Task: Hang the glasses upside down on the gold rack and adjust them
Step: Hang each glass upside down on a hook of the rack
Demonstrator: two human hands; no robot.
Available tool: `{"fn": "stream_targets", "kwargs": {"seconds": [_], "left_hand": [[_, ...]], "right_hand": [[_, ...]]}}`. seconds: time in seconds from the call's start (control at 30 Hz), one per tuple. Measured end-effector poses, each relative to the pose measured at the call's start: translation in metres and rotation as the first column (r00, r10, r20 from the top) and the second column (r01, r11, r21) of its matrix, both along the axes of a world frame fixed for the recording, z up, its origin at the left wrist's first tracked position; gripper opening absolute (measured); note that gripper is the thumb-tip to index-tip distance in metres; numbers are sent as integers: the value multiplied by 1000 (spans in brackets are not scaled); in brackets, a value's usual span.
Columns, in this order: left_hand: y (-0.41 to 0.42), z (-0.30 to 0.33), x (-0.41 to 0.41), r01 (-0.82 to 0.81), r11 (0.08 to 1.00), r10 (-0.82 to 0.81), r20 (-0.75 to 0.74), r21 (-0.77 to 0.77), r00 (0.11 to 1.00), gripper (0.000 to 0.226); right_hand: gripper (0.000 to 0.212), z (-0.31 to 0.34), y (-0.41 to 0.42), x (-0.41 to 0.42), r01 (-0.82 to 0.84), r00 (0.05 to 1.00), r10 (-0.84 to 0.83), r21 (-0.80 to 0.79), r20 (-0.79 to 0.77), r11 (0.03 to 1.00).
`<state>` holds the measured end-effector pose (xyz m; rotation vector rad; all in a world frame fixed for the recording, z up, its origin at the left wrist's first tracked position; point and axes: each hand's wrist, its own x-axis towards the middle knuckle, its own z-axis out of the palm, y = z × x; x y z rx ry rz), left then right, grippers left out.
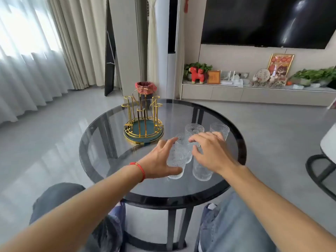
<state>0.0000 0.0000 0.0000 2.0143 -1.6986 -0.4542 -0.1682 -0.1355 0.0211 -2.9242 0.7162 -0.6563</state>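
Both hands reach into a cluster of clear glasses on the round glass counter [109, 142].

The left hand [160, 160] wraps its grip around the nearest glass [177, 160], thumb low on its side. The right hand [209, 151] lies over a second glass [201, 170]; whether that grip is clenched, I cannot tell. The gold rack [143, 120] stands apart to their left, with no glass on it.
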Motion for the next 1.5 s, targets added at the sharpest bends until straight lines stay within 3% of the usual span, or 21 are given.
{"fn": "stream_targets", "kwargs": {"seconds": [0.17,0.37,0.47,0.53,0.57,0.63,0.7,0.77,0.83,0.87,0.93,1.0,1.03,1.07,1.1,1.13,1.2,1.33,1.5], "left_hand": [[-15,-30,-3,-124,976,116,-53,-181,992,98],[-13,-29,7,-214,925,209,-50,-312,977,82],[-8,-10,26,-313,893,227,-277,-324,934,70],[-10,4,39,-396,872,202,-525,-289,827,65],[-15,11,44,-428,863,158,-663,-267,732,64],[-29,21,48,-446,875,39,-893,-186,449,63],[-42,27,49,-401,903,-68,-974,-153,217,49],[-50,24,50,-337,921,-168,-980,-195,107,37],[-53,17,54,-310,920,-235,-971,-239,49,41],[-55,14,59,-319,920,-225,-973,-229,49,42],[-57,10,71,-377,915,-96,-986,-142,138,44],[-55,4,86,-480,875,137,-924,-57,358,40],[-51,-1,96,-524,847,245,-810,-89,533,37],[-47,-10,109,-533,832,347,-600,-158,720,34],[-42,-19,120,-497,845,422,-327,-196,846,32],[-38,-27,130,-453,871,446,-81,-189,891,34],[-35,-41,139,-439,893,449,155,-99,880,45],[-37,-56,140,-452,892,432,292,0,853,67],[-39,-68,146,-404,909,348,343,105,872,80]], "right_hand": [[18,-25,-3,5,23,942,5,-79,334,997],[23,-42,6,0,-182,895,167,-2,413,983],[25,-37,8,9,-257,871,177,118,458,959],[30,-30,10,22,-306,866,186,198,465,931],[35,-24,11,30,-323,867,185,240,462,916],[49,-11,10,46,-310,884,137,341,448,888],[61,0,6,61,-263,896,67,403,438,877],[69,6,0,74,-203,895,-13,433,446,878],[73,10,-6,86,-190,886,-101,554,452,810],[72,12,-9,92,-200,881,-138,622,452,757],[69,14,-19,101,-219,871,-190,704,453,676],[66,21,-30,108,-204,852,-245,724,463,659],[63,25,-38,113,-190,834,-277,721,476,666],[60,30,-46,118,-181,810,-312,717,498,673],[58,35,-57,124,-174,780,-349,716,520,676],[57,40,-68,133,-164,749,-389,719,536,675],[63,55,-90,154,-144,700,-453,729,553,669],[75,94,-125,218,-152,664,-442,687,604,711],[76,121,-151,302,-106,858,-259,647,443,755]]}}
